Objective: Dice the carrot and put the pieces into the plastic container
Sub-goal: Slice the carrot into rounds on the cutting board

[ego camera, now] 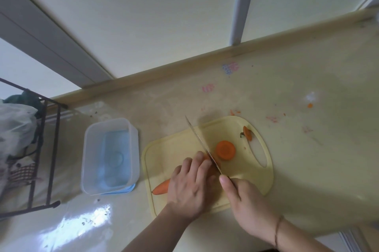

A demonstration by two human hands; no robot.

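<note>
Now | left grip [189, 189] curled on tapered carrot [162, 188] | right grip [244, 200] clasps steel knife [202, 145], handle seemingly hidden

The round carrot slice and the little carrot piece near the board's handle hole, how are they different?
The round carrot slice lies flat mid-board, showing its whole orange face; the little carrot piece by the handle hole shows only a narrow sliver. The slice is clearly bigger than the piece. The slice is plain orange, while the piece has a dark bit at one end. The slice lies just beside the knife; the piece lies farther off. Both are orange and rest on the yellow cutting board.
</note>
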